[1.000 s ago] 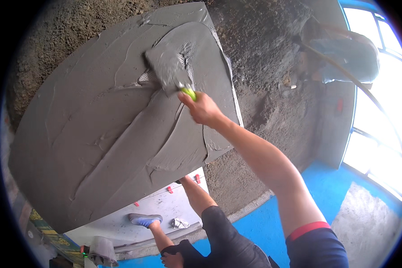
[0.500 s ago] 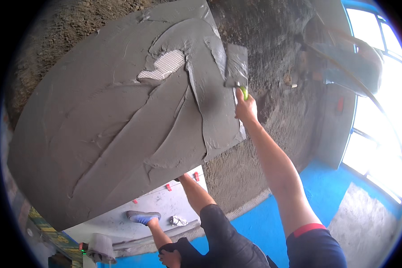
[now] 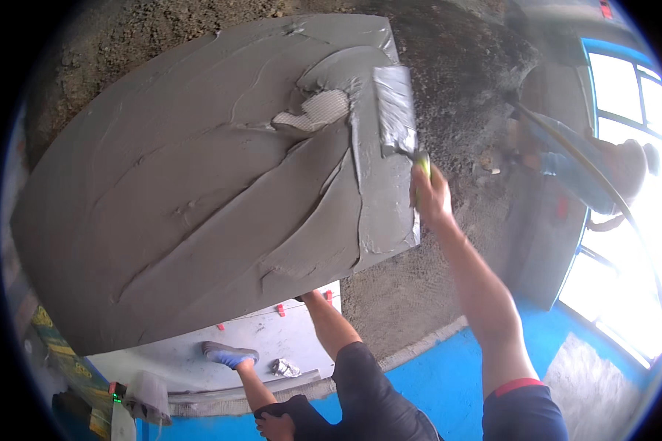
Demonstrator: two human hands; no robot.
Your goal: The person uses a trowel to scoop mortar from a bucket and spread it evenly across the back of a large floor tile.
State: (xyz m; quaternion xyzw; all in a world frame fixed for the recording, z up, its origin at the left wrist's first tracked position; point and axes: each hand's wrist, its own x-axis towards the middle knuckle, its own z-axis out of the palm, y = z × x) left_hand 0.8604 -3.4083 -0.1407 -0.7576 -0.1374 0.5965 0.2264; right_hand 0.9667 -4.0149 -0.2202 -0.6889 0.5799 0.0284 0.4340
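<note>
My right hand [image 3: 432, 197] is wrapped round the green handle of a wide, flat putty knife [image 3: 395, 110]. Its blade, smeared with grey adhesive, lies along the upper right edge of a large slab [image 3: 198, 191]. Thick grey adhesive with ridges and streaks coats the slab, which looks like the back of a big tile. One bare patch [image 3: 325, 110] shows a pale textured backing. Down at the lower edge, my left hand [image 3: 276, 426] rests on my dark-clothed leg, fingers laid over it and holding no tool.
Beneath the slab is a pale tiled surface [image 3: 176, 360] with red wedges [image 3: 280, 310] and a crumpled wrapper [image 3: 285, 367]. Rough mortar [image 3: 390, 294] borders a blue floor strip [image 3: 419, 375]. Another person [image 3: 603, 169] works by the bright window, near a long hose [image 3: 581, 154].
The putty knife has shifted left relative to the slab, its blade now turned to catch the light. My view has swung slightly; my left hand stays on my leg.
</note>
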